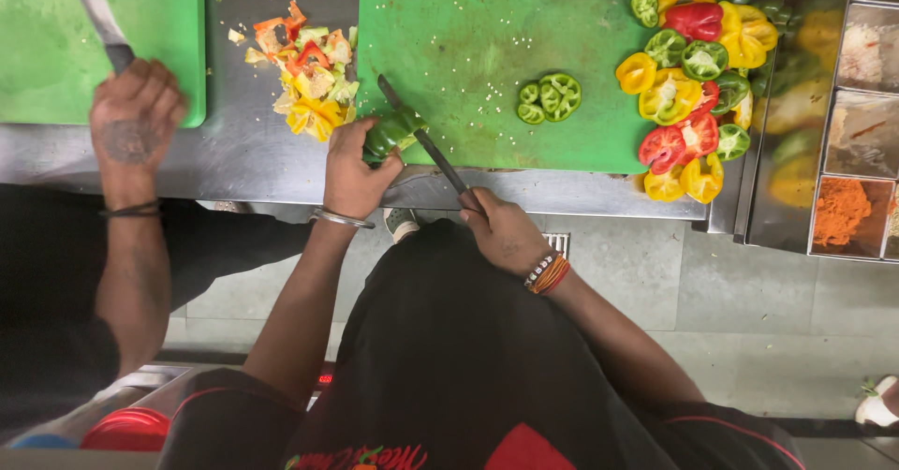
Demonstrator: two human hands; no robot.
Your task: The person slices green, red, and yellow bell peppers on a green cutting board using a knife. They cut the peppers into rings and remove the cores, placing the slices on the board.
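- Right hand (504,231) nearest, fist wrapped tight round the knife (421,136) handle, blade angled up across the board (468,49) edge.
- Left hand (354,175) clamps a green pepper (391,133) at the board's near-left corner, fingers curled over it, blade right against it.
- Mid-board: green rings (551,97) lying loose.
- Right edge: heap of cut peppers (698,86), red, yellow, green.
- Left, on the steel counter (234,152): pile of scraps (314,72).
- Far left: a co-worker's hand (136,119) grips a second knife (98,11) over another green board (56,67).
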